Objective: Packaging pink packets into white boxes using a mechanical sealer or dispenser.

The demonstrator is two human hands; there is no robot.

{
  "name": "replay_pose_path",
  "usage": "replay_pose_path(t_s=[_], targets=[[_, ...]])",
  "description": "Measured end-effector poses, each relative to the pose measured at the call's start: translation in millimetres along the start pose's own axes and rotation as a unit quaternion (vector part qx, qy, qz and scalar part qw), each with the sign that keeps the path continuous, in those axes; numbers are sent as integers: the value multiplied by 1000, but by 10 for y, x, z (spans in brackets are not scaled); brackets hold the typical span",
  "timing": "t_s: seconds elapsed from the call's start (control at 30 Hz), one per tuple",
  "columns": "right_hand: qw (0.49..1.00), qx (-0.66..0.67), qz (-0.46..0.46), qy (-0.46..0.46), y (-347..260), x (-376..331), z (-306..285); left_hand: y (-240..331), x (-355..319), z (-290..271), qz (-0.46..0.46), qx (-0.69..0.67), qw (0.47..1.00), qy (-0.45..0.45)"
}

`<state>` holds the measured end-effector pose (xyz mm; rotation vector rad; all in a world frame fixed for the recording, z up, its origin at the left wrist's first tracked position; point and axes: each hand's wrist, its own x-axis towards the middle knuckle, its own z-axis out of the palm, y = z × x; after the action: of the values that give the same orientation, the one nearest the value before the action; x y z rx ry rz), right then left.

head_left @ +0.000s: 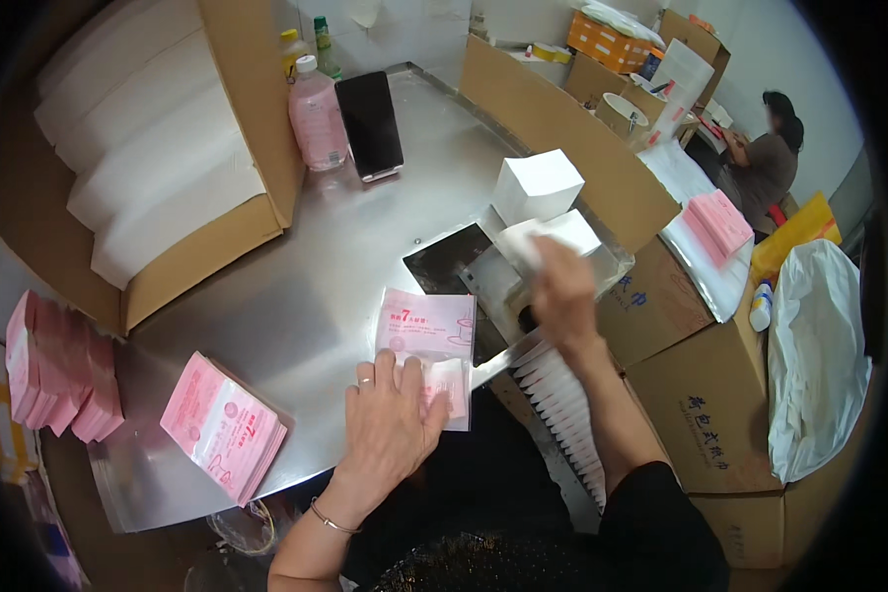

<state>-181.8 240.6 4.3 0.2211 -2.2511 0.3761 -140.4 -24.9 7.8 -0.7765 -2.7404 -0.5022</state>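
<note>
My left hand [390, 419], fingers stretched out, lies on a pink printed packet [429, 321] with a clear plastic lower part at the table's near edge. Something white shows inside that plastic, close to my thumb. Further right, my right hand [562, 291] is smeared by motion, its fingers closed on a folded white tissue [521, 240]. Just beyond it lies a low stack of white tissues [570, 237], and behind that stands a taller white block of tissues [539, 187]. A pile of pink packets [222, 429] sits left of my left hand.
An open carton of white tissue stacks [168, 138] stands at the left, above more pink packets [59, 365]. A phone [370, 128] leans beside a pink bottle [318, 113]. Cartons [701, 414] and a white plastic bag [819, 355] line the right. Another person [765, 158] sits far right.
</note>
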Motion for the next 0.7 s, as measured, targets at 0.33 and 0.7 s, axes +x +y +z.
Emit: replay_pose_path(t_s=[0.33, 0.7], targets=[[929, -6, -116, -350, -1077, 41, 603, 52, 48, -114, -40, -88, 995, 35], [942, -11, 66, -330, -161, -126, 324, -285, -499, -636, -42, -74, 991, 100]])
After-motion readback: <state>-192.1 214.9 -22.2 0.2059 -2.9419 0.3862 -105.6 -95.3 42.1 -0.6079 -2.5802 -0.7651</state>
